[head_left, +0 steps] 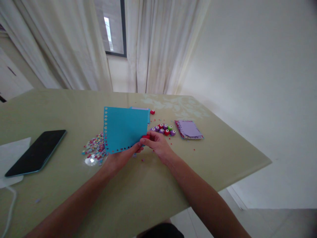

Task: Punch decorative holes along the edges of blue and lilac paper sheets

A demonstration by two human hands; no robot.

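Observation:
A blue sheet of paper (126, 127) is held up above the table, with small shaped holes along its left and bottom edges. My left hand (121, 157) grips it from below, thumb along the lower right part. At the sheet's lower right corner, my right hand (159, 145) is closed around a small red craft punch (146, 137), mostly covered by the fingers. Just beyond that hand stands a cluster of red, purple and green craft punches (163, 129). A single red craft punch (153, 112) sits farther back. Behind the sheet, more blue and lilac paper (149, 116) is partly hidden.
Colourful punched-out paper bits (95, 147) lie heaped left of the sheet. A stack of punched paper squares (190, 129) is on the right. At the left are a dark tablet (37, 152), white paper (15, 147) and a white cable (11, 206). The table's edge (244, 176) runs along the right.

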